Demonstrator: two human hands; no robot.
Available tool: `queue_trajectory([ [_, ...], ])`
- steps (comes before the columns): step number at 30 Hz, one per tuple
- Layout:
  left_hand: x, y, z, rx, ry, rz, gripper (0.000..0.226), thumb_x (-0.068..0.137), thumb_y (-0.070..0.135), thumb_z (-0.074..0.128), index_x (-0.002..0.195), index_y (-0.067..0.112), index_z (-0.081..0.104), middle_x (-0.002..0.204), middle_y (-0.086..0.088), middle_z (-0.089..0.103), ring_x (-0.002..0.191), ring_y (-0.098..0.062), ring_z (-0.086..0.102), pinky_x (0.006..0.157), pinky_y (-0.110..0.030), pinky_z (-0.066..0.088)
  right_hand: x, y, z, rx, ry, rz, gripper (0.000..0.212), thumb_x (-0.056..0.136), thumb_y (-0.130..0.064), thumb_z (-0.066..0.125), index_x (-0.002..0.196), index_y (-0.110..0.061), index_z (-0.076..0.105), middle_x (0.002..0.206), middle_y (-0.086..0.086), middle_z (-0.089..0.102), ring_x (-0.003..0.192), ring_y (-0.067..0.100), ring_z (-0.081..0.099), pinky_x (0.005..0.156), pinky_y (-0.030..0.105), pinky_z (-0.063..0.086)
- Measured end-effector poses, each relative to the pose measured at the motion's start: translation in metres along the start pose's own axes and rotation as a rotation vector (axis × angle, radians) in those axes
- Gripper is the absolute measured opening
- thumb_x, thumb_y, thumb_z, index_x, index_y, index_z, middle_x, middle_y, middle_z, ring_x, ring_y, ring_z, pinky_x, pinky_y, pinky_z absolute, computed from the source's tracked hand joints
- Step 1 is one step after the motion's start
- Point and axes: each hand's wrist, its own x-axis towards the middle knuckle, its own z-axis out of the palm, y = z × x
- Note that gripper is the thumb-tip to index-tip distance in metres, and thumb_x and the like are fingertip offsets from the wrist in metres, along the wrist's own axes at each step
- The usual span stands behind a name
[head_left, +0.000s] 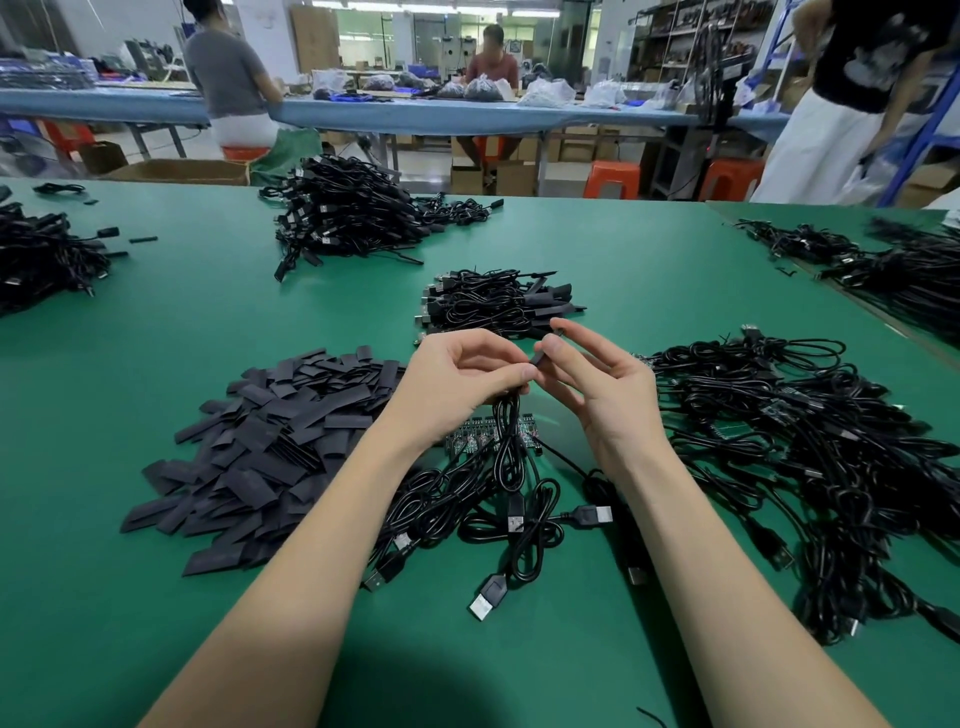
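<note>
Both hands were raised above the green table (156, 322). Our left hand (462, 379) curled round the upper end of a black cable (506, 441), which ran down to its plug (516, 512) among loose leads below. Our right hand (602, 395) pinched a short black sleeve (540, 358) between thumb and forefinger, its other fingers spread; the sleeve met the left fingertips. We saw a heap of sleeves (270, 441) at left, tangled cables (805, 441) at right, and a neat bundle (493, 304) just beyond the hands.
</note>
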Motion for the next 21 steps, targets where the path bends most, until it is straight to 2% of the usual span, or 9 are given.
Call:
queue_trajectory([
  [3,0.002,0.002,-0.002,0.118,-0.059,-0.06,0.025,0.076,0.033,0.085,0.094,0.022,0.071,0.091,-0.003,0.078,0.089,-0.016,0.075,0.075,-0.025,0.057,0.004,-0.002,0.0,0.017,0.077,0.0,0.019,0.082,-0.005,0.081,0.1,-0.013,0.079,0.088,0.011,0.076,0.077,0.021,0.07,0.075,0.027,0.06],
  [6,0.002,0.0,0.001,0.113,-0.095,-0.118,0.029,0.076,0.032,0.084,0.098,0.019,0.07,0.093,-0.007,0.077,0.09,-0.024,0.075,0.087,-0.052,0.059,0.006,-0.001,0.0,0.068,0.156,0.024,0.023,0.081,-0.005,0.082,0.103,-0.009,0.077,0.092,0.01,0.077,0.077,0.019,0.071,0.072,0.025,0.059],
  [7,0.001,-0.001,0.002,0.113,-0.09,-0.115,0.026,0.078,0.029,0.084,0.098,0.017,0.07,0.091,-0.008,0.077,0.087,-0.024,0.075,0.087,-0.052,0.059,0.007,0.0,0.0,0.076,0.174,0.033,0.025,0.081,-0.005,0.082,0.104,-0.008,0.077,0.091,0.01,0.077,0.077,0.019,0.071,0.072,0.025,0.059],
  [11,0.004,0.0,0.004,0.105,-0.052,-0.096,0.016,0.082,0.023,0.081,0.093,0.018,0.072,0.089,-0.008,0.077,0.082,-0.022,0.076,0.082,-0.037,0.057,0.007,0.001,0.002,0.059,0.179,0.044,0.025,0.083,-0.009,0.082,0.107,-0.008,0.076,0.091,0.01,0.077,0.076,0.02,0.071,0.071,0.025,0.059],
  [15,0.019,0.006,0.001,0.152,0.002,-0.091,0.006,0.087,0.017,0.076,0.087,0.022,0.077,0.086,-0.005,0.077,0.083,-0.025,0.075,0.087,-0.054,0.059,0.013,-0.009,-0.006,-0.02,0.187,0.12,0.026,0.091,-0.028,0.075,0.115,-0.02,0.069,0.095,0.005,0.079,0.078,0.021,0.075,0.068,0.027,0.061],
  [16,0.026,0.009,0.001,0.178,0.031,-0.087,0.008,0.088,0.016,0.076,0.085,0.023,0.077,0.083,-0.004,0.077,0.08,-0.022,0.074,0.088,-0.052,0.059,0.013,-0.01,-0.009,-0.08,0.179,0.149,0.025,0.094,-0.033,0.071,0.115,-0.02,0.067,0.094,0.004,0.079,0.077,0.02,0.075,0.066,0.027,0.061],
  [18,0.045,0.016,0.002,0.29,0.086,-0.06,0.007,0.087,0.018,0.076,0.085,0.025,0.078,0.08,0.002,0.076,0.076,-0.013,0.07,0.085,-0.035,0.058,0.013,-0.01,-0.015,-0.212,0.148,0.206,0.027,0.097,-0.04,0.064,0.111,-0.018,0.068,0.092,0.002,0.079,0.073,0.017,0.073,0.065,0.027,0.062],
  [20,0.068,0.026,0.003,0.528,0.113,-0.003,0.006,0.087,0.021,0.075,0.086,0.026,0.078,0.081,0.009,0.075,0.077,-0.004,0.067,0.077,-0.018,0.049,0.012,-0.008,-0.019,-0.332,0.109,0.252,0.027,0.098,-0.041,0.063,0.108,-0.017,0.071,0.095,0.002,0.079,0.075,0.017,0.072,0.069,0.028,0.06],
  [21,0.082,0.031,0.004,0.646,0.112,0.025,0.007,0.088,0.021,0.073,0.088,0.025,0.078,0.084,0.008,0.074,0.08,-0.005,0.066,0.076,-0.014,0.046,0.012,-0.007,-0.021,-0.383,0.091,0.264,0.026,0.098,-0.04,0.063,0.107,-0.017,0.071,0.095,0.001,0.079,0.078,0.018,0.072,0.073,0.029,0.06],
])
